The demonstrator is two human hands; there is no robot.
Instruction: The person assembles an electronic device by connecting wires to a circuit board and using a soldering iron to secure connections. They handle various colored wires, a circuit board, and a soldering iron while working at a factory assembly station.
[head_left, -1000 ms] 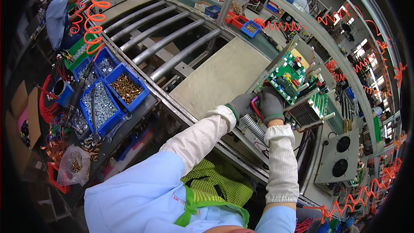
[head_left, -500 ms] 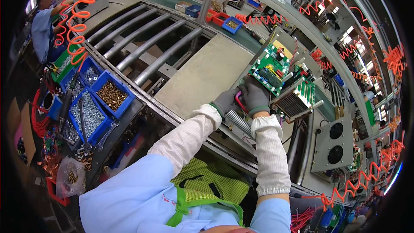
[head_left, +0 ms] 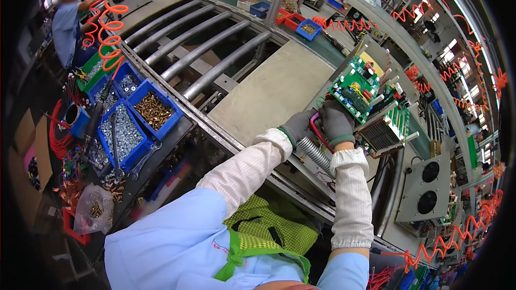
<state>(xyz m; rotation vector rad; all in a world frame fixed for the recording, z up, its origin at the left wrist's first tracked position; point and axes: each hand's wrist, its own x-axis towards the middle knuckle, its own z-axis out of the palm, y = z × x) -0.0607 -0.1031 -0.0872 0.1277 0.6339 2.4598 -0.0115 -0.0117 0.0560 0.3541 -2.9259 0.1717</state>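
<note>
Both of my hands wear dark grey gloves and meet beside an open machine unit on the roller line. My left hand (head_left: 299, 127) is closed, its fingertips on a pink-red cable (head_left: 319, 132) that runs between the hands. My right hand (head_left: 337, 121) has its fingers curled close by, just below the edge of a green circuit board (head_left: 352, 89); what they grip is hidden. A ribbed metal coil or hose (head_left: 316, 153) slants below both hands. Right of my right hand is a finned heat sink (head_left: 380, 132) with a green board on it.
Blue bins of nuts (head_left: 124, 134) and brass-coloured screws (head_left: 153, 110) stand at left, with wrenches (head_left: 142, 160) near them. Metal rollers (head_left: 226, 67) and a flat board (head_left: 269, 88) lie ahead. A panel with two fans (head_left: 424, 188) stands right. Orange coiled hoses (head_left: 114, 8) hang about.
The whole view has shifted, so the scene sits farther right and slightly lower. My hands stay together at the cable beside the circuit board, with little change in their grip.
</note>
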